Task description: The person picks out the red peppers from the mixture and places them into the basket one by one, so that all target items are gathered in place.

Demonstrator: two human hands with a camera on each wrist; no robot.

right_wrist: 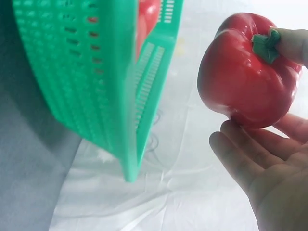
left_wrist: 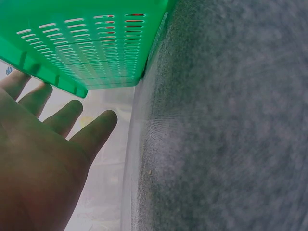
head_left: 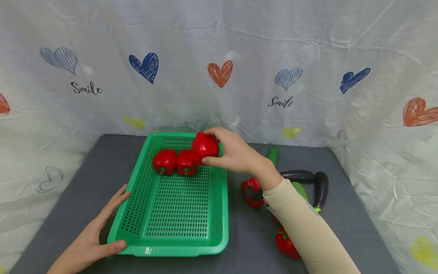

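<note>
My right hand [head_left: 236, 152] holds a glossy red bell pepper [head_left: 204, 145] over the right side of a green plastic basket [head_left: 171, 250]. In the right wrist view, the thumb presses by the pepper's green stem [right_wrist: 264, 47] and the fingertips support its opposite end. Two more red peppers, a left one [head_left: 165, 161] and a right one [head_left: 186, 163], lie side by side inside the basket toward the back. At the basket's front left, my left hand [head_left: 90, 238] touches the rim with fairly straight fingers, its thumb on the front corner.
Right of the basket lie a red ring-shaped piece [head_left: 254, 204], another red pepper [head_left: 286, 245], a long green vegetable [head_left: 273, 155], a second green one [head_left: 300, 190] and dark eggplants [head_left: 321, 188]. My right sleeve partly covers them. A heart-printed white curtain [head_left: 181, 76] hangs behind the grey table [head_left: 249, 232].
</note>
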